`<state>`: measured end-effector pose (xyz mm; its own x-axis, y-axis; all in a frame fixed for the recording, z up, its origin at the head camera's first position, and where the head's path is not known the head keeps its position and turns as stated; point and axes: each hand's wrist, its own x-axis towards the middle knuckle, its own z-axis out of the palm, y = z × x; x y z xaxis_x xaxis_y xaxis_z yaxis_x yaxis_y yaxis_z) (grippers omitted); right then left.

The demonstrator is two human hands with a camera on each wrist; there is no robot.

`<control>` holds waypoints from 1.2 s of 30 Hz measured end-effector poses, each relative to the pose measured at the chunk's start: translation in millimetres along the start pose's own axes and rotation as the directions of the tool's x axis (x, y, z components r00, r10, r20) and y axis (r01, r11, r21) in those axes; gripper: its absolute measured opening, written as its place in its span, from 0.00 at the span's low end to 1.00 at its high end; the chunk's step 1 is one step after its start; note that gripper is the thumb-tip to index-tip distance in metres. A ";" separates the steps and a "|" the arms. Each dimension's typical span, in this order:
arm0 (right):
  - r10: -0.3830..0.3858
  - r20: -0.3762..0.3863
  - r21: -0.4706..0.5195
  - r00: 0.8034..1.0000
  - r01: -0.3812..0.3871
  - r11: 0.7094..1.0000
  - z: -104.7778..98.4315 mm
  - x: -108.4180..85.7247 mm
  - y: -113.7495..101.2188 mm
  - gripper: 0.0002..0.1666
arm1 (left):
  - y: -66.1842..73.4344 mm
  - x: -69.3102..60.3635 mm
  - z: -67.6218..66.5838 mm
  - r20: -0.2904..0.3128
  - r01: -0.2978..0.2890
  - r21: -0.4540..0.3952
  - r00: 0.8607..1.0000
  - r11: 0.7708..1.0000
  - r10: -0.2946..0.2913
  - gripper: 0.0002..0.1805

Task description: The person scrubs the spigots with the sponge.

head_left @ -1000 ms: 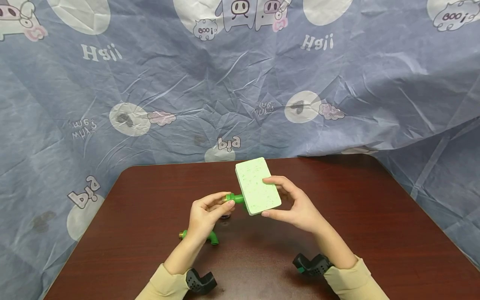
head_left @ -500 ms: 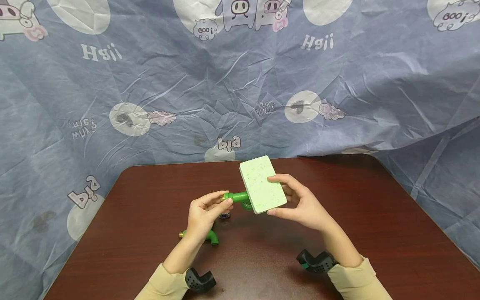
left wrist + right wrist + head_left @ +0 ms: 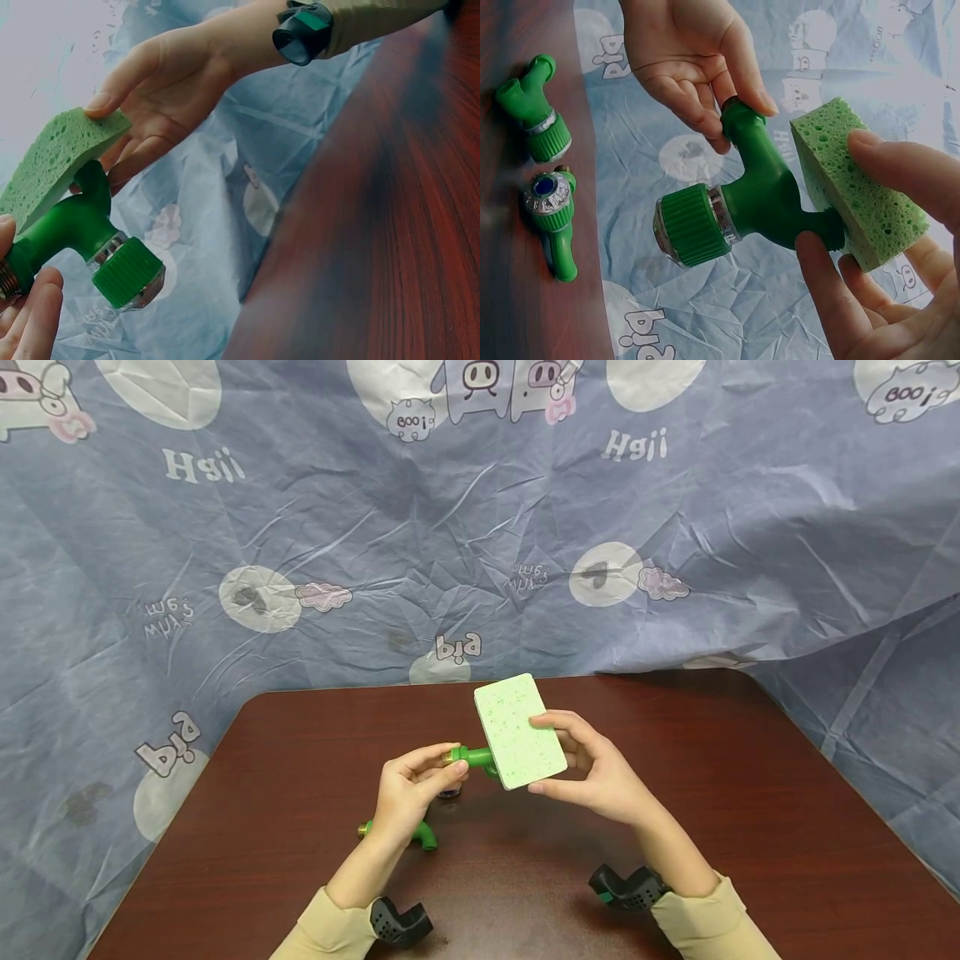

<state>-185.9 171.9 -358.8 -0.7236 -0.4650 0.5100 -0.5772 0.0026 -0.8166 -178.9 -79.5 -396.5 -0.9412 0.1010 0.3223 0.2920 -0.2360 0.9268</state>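
Note:
My left hand (image 3: 407,789) pinches a green faucet (image 3: 477,757) by its brass-threaded end, holding it above the table. Fingers and thumb of my right hand (image 3: 600,772) grip a light green sponge (image 3: 521,732), whose flat face lies against the faucet's body and spout. In the right wrist view, the faucet (image 3: 761,187) shows its ribbed green knob with silver trim, and the sponge (image 3: 855,187) touches the spout; one right fingertip touches the spout from below. The left wrist view shows the sponge (image 3: 56,165) over the faucet (image 3: 71,221). From the head, the sponge hides much of the faucet.
Two more green faucets lie on the dark red-brown table (image 3: 675,827): one (image 3: 426,836) partly behind my left wrist, another (image 3: 450,792) mostly hidden by that hand. The right wrist view shows both, one (image 3: 532,109) beside the other (image 3: 551,217). A patterned blue-grey cloth (image 3: 420,527) hangs behind.
The right hand and sponge shifted slightly right along the faucet, then back left, covering more of it again. The left hand has barely moved and keeps its pinch on the threaded end.

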 end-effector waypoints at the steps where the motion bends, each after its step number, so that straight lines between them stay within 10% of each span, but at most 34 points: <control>1: -0.005 -0.001 0.000 1.000 0.005 1.000 0.2 0.0 0.2 0.41 | 0.2 0.3 -0.3 0.001 0.004 -0.006 1.000 1.000 -0.004 0.20; 9: 0.008 -0.025 -0.008 1.000 -0.009 1.000 -3.9 0.1 -0.7 0.42 | 2.2 5.7 -13.0 -0.038 0.067 -0.027 0.997 0.997 -0.068 0.20; 36: 0.028 -0.072 -0.051 0.997 -0.032 0.998 -17.2 0.1 7.8 0.43 | -4.1 24.7 -80.4 0.014 0.013 -0.155 1.000 0.988 -0.011 0.25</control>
<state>-197.0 187.1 -360.5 -0.7649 -0.4003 0.5046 -0.5722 0.0625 -0.8177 -216.9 -153.8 -407.8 -0.9420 0.1172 0.3145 0.2497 -0.3813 0.8901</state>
